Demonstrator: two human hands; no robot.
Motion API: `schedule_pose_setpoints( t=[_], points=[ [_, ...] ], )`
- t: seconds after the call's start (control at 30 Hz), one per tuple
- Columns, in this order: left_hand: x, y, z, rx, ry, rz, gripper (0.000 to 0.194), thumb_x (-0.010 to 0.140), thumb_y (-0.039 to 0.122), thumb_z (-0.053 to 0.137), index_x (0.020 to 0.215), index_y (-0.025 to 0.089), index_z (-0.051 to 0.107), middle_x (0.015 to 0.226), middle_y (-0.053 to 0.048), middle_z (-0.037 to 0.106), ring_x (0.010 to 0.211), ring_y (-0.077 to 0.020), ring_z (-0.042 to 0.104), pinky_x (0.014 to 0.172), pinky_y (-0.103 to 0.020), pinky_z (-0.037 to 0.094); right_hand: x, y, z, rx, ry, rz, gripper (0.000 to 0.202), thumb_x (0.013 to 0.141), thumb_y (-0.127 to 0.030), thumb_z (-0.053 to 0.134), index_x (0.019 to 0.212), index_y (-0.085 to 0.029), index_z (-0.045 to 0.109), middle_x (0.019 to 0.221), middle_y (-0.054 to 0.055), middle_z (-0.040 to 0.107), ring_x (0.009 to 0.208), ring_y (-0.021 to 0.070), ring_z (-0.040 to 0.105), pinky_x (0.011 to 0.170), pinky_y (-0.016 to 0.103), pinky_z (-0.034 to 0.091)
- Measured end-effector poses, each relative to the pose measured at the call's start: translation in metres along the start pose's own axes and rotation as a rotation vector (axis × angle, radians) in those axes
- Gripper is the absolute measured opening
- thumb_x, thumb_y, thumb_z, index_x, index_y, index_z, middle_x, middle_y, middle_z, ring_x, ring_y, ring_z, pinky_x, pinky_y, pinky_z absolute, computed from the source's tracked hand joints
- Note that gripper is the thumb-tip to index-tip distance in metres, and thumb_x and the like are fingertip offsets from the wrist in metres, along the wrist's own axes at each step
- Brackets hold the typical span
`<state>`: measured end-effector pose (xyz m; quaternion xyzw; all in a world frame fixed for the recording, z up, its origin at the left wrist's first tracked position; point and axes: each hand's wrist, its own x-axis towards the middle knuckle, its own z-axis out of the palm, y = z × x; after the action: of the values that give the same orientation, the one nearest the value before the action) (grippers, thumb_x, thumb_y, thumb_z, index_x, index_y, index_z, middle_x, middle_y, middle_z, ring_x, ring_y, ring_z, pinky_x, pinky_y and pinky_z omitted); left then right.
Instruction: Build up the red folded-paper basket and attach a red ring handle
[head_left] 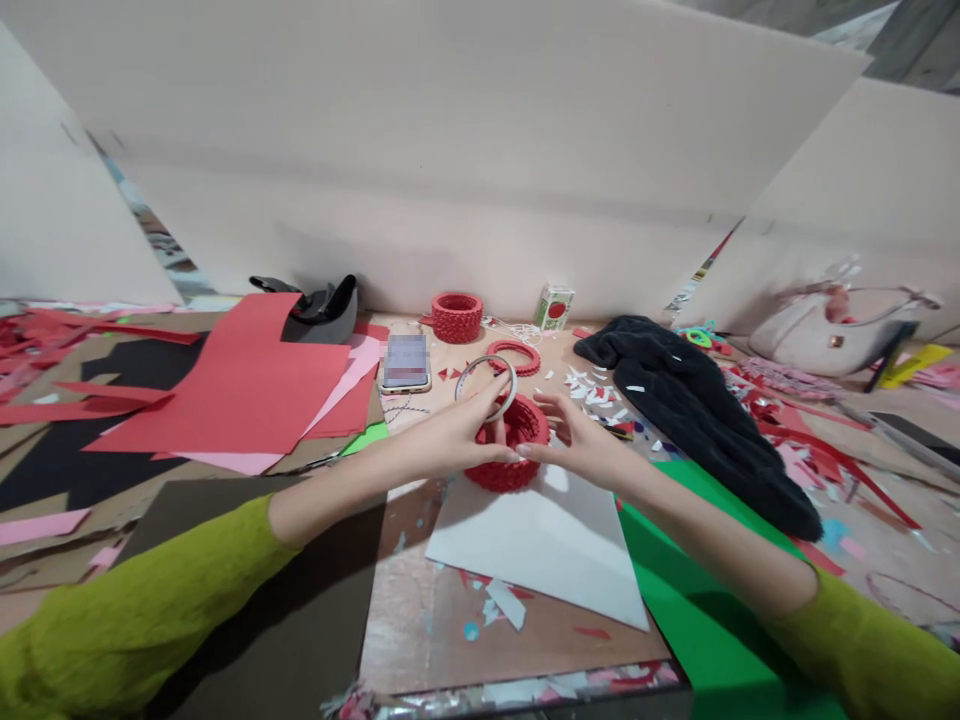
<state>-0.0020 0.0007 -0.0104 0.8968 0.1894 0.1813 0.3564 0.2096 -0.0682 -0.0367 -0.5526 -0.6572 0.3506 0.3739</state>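
A round red bowl [504,478] of folded paper pieces stands on a white sheet in front of me. My left hand [474,430] grips its left side, thumb at the near rim and fingers reaching inside. A thin pale ring [513,385], like a nearly used-up roll of tape, hangs around the fingers of this hand. On the other side, my right hand [574,438] holds the rim with curled fingers, its thumb close to the left thumb. Just behind lies a flat red ring [525,350] of the same folded pieces. The bowl's inside is partly hidden by my hands.
Farther back are another red folded-paper bowl [457,318], a phone [406,362] and a small box [555,308]. Red paper sheets [225,390] lie left; black fuzzy cloth [675,400], green paper [675,580] and a handbag [832,330] right. White partitions stand behind.
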Motion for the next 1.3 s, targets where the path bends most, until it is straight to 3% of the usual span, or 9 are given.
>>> schedule_pose_setpoints(
  t=[0.2, 0.37, 0.53, 0.73, 0.8, 0.93, 0.97, 1.1, 1.3],
  points=[
    [0.005, 0.007, -0.015, -0.134, 0.167, -0.021, 0.05, 0.096, 0.032, 0.043, 0.141, 0.015, 0.027, 0.094, -0.006, 0.064, 0.087, -0.0179, 0.062, 0.075, -0.03, 0.049, 0.008, 0.006, -0.001, 0.139, -0.024, 0.028, 0.063, 0.079, -0.036, 0.073, 0.134, -0.024, 0.046, 0.144, 0.012, 0.048, 0.13, 0.026, 0.051, 0.108, 0.046, 0.042],
    [0.006, 0.018, -0.027, -0.318, 0.278, -0.036, 0.034, 0.096, 0.028, 0.046, 0.127, 0.016, 0.039, 0.096, -0.006, 0.068, 0.09, -0.017, 0.065, 0.08, -0.031, 0.049, 0.028, 0.006, -0.014, 0.245, -0.358, -0.189, 0.066, 0.081, -0.026, 0.07, 0.142, -0.03, 0.043, 0.153, 0.005, 0.04, 0.137, 0.0212, 0.042, 0.112, 0.042, 0.036],
    [0.009, 0.01, -0.026, -0.419, 0.269, -0.027, 0.016, 0.095, 0.027, 0.051, 0.106, 0.016, 0.049, 0.099, -0.008, 0.07, 0.09, -0.0163, 0.067, 0.082, -0.032, 0.05, 0.049, -0.002, -0.026, 0.253, -0.566, -0.18, 0.078, 0.077, -0.018, 0.07, 0.147, -0.033, 0.038, 0.149, 0.004, 0.046, 0.135, 0.022, 0.045, 0.105, 0.042, 0.043],
    [0.012, -0.003, -0.025, -0.49, 0.274, 0.029, 0.02, 0.094, 0.029, 0.053, 0.108, 0.014, 0.054, 0.084, -0.006, 0.072, 0.085, -0.0169, 0.069, 0.081, -0.033, 0.053, 0.069, 0.002, -0.032, 0.159, -0.595, -0.144, 0.073, 0.077, -0.022, 0.069, 0.144, -0.028, 0.042, 0.143, 0.006, 0.052, 0.129, 0.0231, 0.051, 0.101, 0.042, 0.047],
    [0.012, -0.003, -0.025, -0.489, 0.297, 0.048, 0.02, 0.094, 0.029, 0.054, 0.107, 0.013, 0.056, 0.083, -0.005, 0.071, 0.083, -0.0157, 0.069, 0.082, -0.033, 0.053, 0.071, -0.004, -0.032, 0.099, -0.45, -0.235, 0.054, 0.081, -0.029, 0.068, 0.133, -0.027, 0.053, 0.135, 0.005, 0.059, 0.123, 0.0214, 0.056, 0.101, 0.041, 0.047],
    [0.012, -0.002, -0.022, -0.511, 0.34, 0.09, 0.022, 0.093, 0.028, 0.057, 0.109, 0.013, 0.058, 0.082, -0.004, 0.071, 0.079, -0.015, 0.069, 0.08, -0.031, 0.054, 0.067, -0.03, -0.025, -0.076, 0.345, -0.568, 0.02, 0.091, -0.033, 0.059, 0.108, -0.025, 0.066, 0.108, 0.004, 0.067, 0.102, 0.0185, 0.064, 0.096, 0.038, 0.05],
    [0.012, -0.002, -0.021, -0.521, 0.345, 0.107, 0.022, 0.093, 0.027, 0.058, 0.109, 0.013, 0.058, 0.083, -0.005, 0.071, 0.079, -0.0151, 0.069, 0.079, -0.031, 0.054, 0.065, -0.038, -0.021, -0.139, 0.441, -0.64, 0.019, 0.092, -0.032, 0.058, 0.107, -0.025, 0.067, 0.108, 0.005, 0.066, 0.102, 0.0187, 0.064, 0.095, 0.037, 0.05],
    [0.014, -0.006, -0.018, -0.564, 0.359, 0.168, 0.025, 0.091, 0.028, 0.061, 0.112, 0.014, 0.057, 0.093, -0.006, 0.072, 0.082, -0.016, 0.07, 0.08, -0.032, 0.056, 0.059, -0.056, -0.004, -0.359, 0.415, -0.817, 0.024, 0.09, -0.026, 0.063, 0.113, -0.028, 0.068, 0.115, 0.005, 0.065, 0.11, 0.0207, 0.061, 0.098, 0.038, 0.05],
    [0.016, -0.012, -0.017, -0.693, 0.283, 0.188, 0.038, 0.086, 0.017, 0.066, 0.123, 0.016, 0.055, 0.114, -0.009, 0.069, 0.099, -0.0184, 0.069, 0.092, -0.034, 0.054, 0.062, -0.048, 0.005, -0.348, 0.434, -0.852, 0.026, 0.091, -0.018, 0.061, 0.114, -0.027, 0.07, 0.12, 0.005, 0.067, 0.111, 0.0199, 0.063, 0.098, 0.039, 0.051]
  ],
)
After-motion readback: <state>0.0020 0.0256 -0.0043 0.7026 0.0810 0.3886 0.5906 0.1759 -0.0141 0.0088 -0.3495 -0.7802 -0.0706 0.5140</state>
